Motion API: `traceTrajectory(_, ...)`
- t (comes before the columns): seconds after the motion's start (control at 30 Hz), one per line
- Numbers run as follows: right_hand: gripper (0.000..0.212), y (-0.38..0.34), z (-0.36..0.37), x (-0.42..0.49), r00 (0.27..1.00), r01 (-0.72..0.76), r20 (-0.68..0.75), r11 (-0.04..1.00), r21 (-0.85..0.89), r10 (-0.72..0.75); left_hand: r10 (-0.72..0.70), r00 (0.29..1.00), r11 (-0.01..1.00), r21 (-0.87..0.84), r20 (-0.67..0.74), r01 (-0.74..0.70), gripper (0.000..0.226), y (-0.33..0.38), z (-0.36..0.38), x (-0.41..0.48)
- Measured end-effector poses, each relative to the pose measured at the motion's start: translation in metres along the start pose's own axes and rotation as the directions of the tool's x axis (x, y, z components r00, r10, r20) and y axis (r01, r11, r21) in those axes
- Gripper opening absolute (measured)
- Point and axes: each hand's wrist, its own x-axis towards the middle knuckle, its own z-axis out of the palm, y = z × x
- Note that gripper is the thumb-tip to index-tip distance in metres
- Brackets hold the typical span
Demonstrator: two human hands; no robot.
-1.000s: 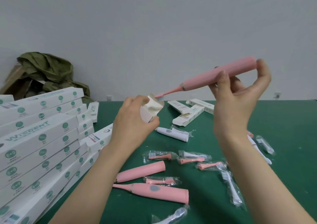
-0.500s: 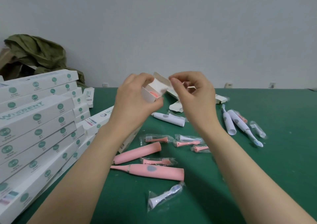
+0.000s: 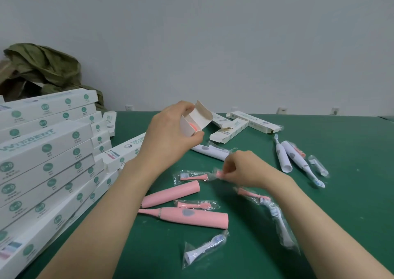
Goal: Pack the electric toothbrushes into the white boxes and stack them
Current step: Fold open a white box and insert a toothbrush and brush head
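Observation:
My left hand [image 3: 168, 133] grips a white box [image 3: 195, 121] by its open end, flap up, with the pink of a toothbrush showing inside. Lower down, my right hand [image 3: 245, 168] pinches a bagged pink brush head [image 3: 219, 174] just above the green table [image 3: 351, 193]. Two pink toothbrush handles [image 3: 170, 194] [image 3: 191, 215] lie in front of me. Another bagged pink head [image 3: 193, 176] lies left of my right hand.
A tall stack of packed white boxes [image 3: 42, 161] fills the left side. Open boxes [image 3: 230, 130] lie at the back. White toothbrushes [image 3: 292, 157] lie to the right, a white handle [image 3: 211, 151] in the middle, and bagged brush heads [image 3: 204, 250] lie near me.
The pink toothbrush held in my right hand went into the box held by my left. My right hand then dropped to the table and took hold of a bagged pink brush head.

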Motion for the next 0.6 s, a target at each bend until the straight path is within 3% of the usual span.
traceTrajectory(0.13,0.024,-0.007,-0.024,-0.008,0.983,0.072,-0.181,0.959,0.275,-0.022,0.014,0.999,1.0,-0.017,0.036,-0.014,0.049,0.0,0.004,-0.002)
traceTrajectory(0.17,0.024,-0.012,-0.032,-0.012,0.968,0.119,-0.25,0.89,0.44,-0.006,0.011,0.999,1.0,-0.02,0.043,-0.01,0.05,0.0,0.004,-0.002)
traceTrajectory(0.23,0.023,-0.021,-0.05,-0.023,0.938,0.26,-0.347,0.613,0.746,0.025,0.003,0.998,1.0,-0.022,0.063,-0.001,0.052,0.0,0.006,-0.002)
traceTrajectory(0.27,0.022,-0.025,-0.058,-0.028,0.93,0.319,-0.367,0.48,0.817,0.006,0.003,0.997,1.0,-0.024,0.078,-0.001,0.052,0.001,0.007,-0.003)
traceTrajectory(0.3,0.021,-0.028,-0.063,-0.032,0.928,0.353,-0.37,0.414,0.839,-0.041,0.007,0.995,1.0,-0.03,0.097,-0.004,0.051,0.003,0.008,-0.003)
traceTrajectory(0.33,0.019,-0.031,-0.067,-0.036,0.928,0.366,-0.359,0.423,0.829,-0.101,0.015,0.993,0.999,-0.04,0.12,-0.011,0.049,0.005,0.01,-0.004)
traceTrajectory(0.37,0.017,-0.034,-0.066,-0.039,0.929,0.366,-0.339,0.501,0.784,-0.149,0.023,0.989,0.999,-0.049,0.145,-0.017,0.046,0.006,0.011,-0.005)
traceTrajectory(0.47,0.015,-0.037,-0.056,-0.034,0.93,0.278,-0.353,0.828,0.486,-0.105,0.026,0.982,0.999,-0.047,0.185,-0.018,0.047,0.008,0.013,-0.008)
traceTrajectory(0.6,0.02,-0.039,-0.049,-0.03,0.9,0.152,-0.435,0.943,0.297,-0.009,0.037,0.971,0.999,-0.032,0.237,-0.03,0.048,0.009,0.014,-0.009)
